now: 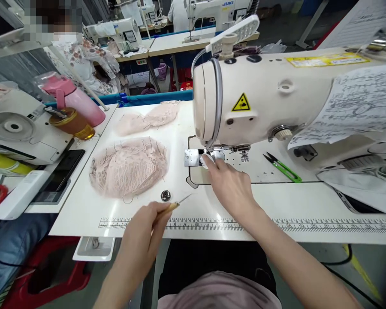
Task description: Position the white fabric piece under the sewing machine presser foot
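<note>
Wooden-handled metal awl [171,208] was pinched by left hand [143,229]; right hand [230,184] pinched small white scrap [207,161] beneath cream sewing-machine head [263,98].

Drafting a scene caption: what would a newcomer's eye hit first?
The big cream sewing machine at upper right, with its yellow warning triangle and the right hand below its head. Then the pale pink lace piece on the white tabletop to the left. Nearer the front edge, the left hand holds a wooden-handled awl beside a metal bobbin case.
</note>
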Demonstrator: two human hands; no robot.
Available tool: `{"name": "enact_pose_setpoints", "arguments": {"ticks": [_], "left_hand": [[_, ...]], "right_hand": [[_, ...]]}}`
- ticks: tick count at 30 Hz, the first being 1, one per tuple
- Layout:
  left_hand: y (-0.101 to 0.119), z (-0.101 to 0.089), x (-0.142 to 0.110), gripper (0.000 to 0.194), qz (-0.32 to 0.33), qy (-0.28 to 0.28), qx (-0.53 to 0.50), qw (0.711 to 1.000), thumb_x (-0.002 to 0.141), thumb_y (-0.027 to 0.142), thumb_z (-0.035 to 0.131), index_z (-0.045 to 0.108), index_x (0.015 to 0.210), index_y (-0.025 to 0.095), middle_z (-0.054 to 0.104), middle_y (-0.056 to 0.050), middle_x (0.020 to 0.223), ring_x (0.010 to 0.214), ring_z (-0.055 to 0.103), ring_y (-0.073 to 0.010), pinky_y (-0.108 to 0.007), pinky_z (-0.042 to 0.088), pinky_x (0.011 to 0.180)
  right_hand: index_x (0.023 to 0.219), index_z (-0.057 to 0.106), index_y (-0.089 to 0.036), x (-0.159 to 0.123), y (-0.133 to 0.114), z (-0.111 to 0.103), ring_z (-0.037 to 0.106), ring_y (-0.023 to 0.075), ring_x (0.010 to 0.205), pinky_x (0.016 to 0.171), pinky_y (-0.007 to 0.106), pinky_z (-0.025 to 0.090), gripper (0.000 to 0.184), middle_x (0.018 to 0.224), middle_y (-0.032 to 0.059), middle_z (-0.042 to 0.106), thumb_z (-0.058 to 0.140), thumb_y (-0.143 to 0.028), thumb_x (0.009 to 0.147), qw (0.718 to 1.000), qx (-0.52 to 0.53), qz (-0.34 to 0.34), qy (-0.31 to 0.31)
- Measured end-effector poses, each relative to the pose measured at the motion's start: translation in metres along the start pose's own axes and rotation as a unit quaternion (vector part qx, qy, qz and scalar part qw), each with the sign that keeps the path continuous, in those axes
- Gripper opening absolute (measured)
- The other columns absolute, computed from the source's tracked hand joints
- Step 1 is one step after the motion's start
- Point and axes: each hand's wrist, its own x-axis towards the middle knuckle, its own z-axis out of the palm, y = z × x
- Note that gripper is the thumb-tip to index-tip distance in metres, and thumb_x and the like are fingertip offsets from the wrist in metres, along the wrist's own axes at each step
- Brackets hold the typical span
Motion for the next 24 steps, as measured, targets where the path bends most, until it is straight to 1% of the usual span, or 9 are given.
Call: {"name": "enact_pose_setpoints", "arguments": {"ticks": [3, 5, 7, 10, 12, 16, 18, 21, 24], "left_hand": [[-0.008, 0.014, -0.025, 0.016, -0.041, 0.044, -0.071, 0.996, 0.099, 0.035, 0.049, 0.061, 0.104, 0.026, 0.070, -0.002, 0.094, 0.084, 0.066, -0.0148, -0.024, 0.051, 0.070], [-0.012, 0.018, -0.035, 0.014, -0.051, 0.064, -0.095, 0.992, 0.098, 0.033, 0.050, 0.061, 0.104, 0.026, 0.069, -0.001, 0.092, 0.082, 0.065, -0.0142, -0.022, 0.051, 0.069], [-0.015, 0.020, -0.041, 0.012, -0.054, 0.070, -0.112, 0.990, 0.098, 0.030, 0.052, 0.062, 0.103, 0.026, 0.069, 0.000, 0.092, 0.082, 0.065, -0.0135, -0.021, 0.051, 0.069], [-0.018, 0.020, -0.047, 0.012, -0.057, 0.077, -0.138, 0.986, 0.098, 0.028, 0.051, 0.061, 0.104, 0.027, 0.069, 0.000, 0.098, 0.089, 0.066, -0.0125, -0.020, 0.052, 0.075], [-0.021, 0.021, -0.050, 0.012, -0.058, 0.083, -0.150, 0.984, 0.098, 0.028, 0.051, 0.061, 0.104, 0.028, 0.070, 0.000, 0.098, 0.087, 0.067, -0.0124, -0.019, 0.052, 0.074], [-0.029, 0.024, -0.055, 0.015, -0.073, 0.093, -0.171, 0.978, 0.097, 0.035, 0.052, 0.064, 0.103, 0.026, 0.072, -0.002, 0.095, 0.085, 0.069, -0.0149, -0.020, 0.054, 0.070], [-0.035, 0.027, -0.058, 0.018, -0.090, 0.096, -0.177, 0.975, 0.096, 0.039, 0.054, 0.065, 0.102, 0.027, 0.073, -0.002, 0.096, 0.086, 0.071, -0.0154, -0.019, 0.056, 0.070], [-0.039, 0.029, -0.061, 0.021, -0.096, 0.103, -0.181, 0.973, 0.095, 0.044, 0.055, 0.066, 0.102, 0.027, 0.074, -0.002, 0.097, 0.086, 0.071, -0.0159, -0.020, 0.058, 0.071], [-0.039, 0.030, -0.062, 0.021, -0.091, 0.105, -0.181, 0.974, 0.096, 0.044, 0.053, 0.065, 0.101, 0.027, 0.073, -0.003, 0.094, 0.083, 0.071, -0.0154, -0.020, 0.057, 0.070]], "right_hand": [[0.124, 0.063, -0.012, 0.018, -0.006, 0.007, 0.064, 0.0187, 0.070, 0.042, 0.027, 0.023, 0.052, 0.100, 0.0128, 0.070, 0.048, 0.010, 0.079, 0.997, -0.007, 0.024, -0.073], [0.112, 0.066, -0.011, 0.024, -0.007, 0.010, 0.065, 0.0201, 0.080, 0.045, 0.028, 0.024, 0.043, 0.105, 0.0128, 0.069, 0.046, 0.011, 0.081, 0.995, -0.002, 0.032, -0.093], [0.104, 0.066, -0.011, 0.028, -0.005, 0.011, 0.064, 0.0197, 0.083, 0.047, 0.028, 0.023, 0.034, 0.102, 0.0105, 0.068, 0.045, 0.008, 0.086, 0.995, 0.012, 0.034, -0.095], [0.094, 0.065, -0.014, 0.024, 0.001, 0.012, 0.060, 0.0161, 0.074, 0.048, 0.026, 0.023, 0.023, 0.096, 0.0073, 0.068, 0.045, -0.001, 0.095, 0.996, 0.054, 0.031, -0.067], [0.090, 0.064, -0.014, 0.014, 0.005, 0.011, 0.055, 0.0132, 0.066, 0.048, 0.024, 0.026, 0.020, 0.090, 0.0056, 0.066, 0.046, -0.008, 0.099, 0.994, 0.095, 0.020, -0.044], [0.096, 0.064, -0.014, -0.016, 0.008, 0.000, 0.056, 0.0112, 0.064, 0.050, 0.022, 0.035, 0.018, 0.087, 0.0036, 0.064, 0.047, -0.013, 0.101, 0.986, 0.162, -0.036, 0.009], [0.101, 0.063, -0.014, -0.032, 0.009, -0.007, 0.059, 0.0128, 0.070, 0.052, 0.023, 0.038, 0.018, 0.090, 0.0048, 0.064, 0.046, -0.009, 0.100, 0.984, 0.156, -0.073, 0.033], [0.103, 0.062, -0.013, -0.052, 0.012, -0.016, 0.063, 0.0157, 0.079, 0.056, 0.024, 0.043, 0.025, 0.095, 0.0076, 0.067, 0.042, -0.001, 0.097, 0.987, 0.105, -0.114, 0.054], [0.104, 0.063, -0.013, -0.068, 0.021, -0.020, 0.065, 0.0179, 0.087, 0.066, 0.027, 0.050, 0.029, 0.100, 0.0088, 0.070, 0.041, 0.004, 0.094, 0.985, 0.052, -0.140, 0.086]]}}
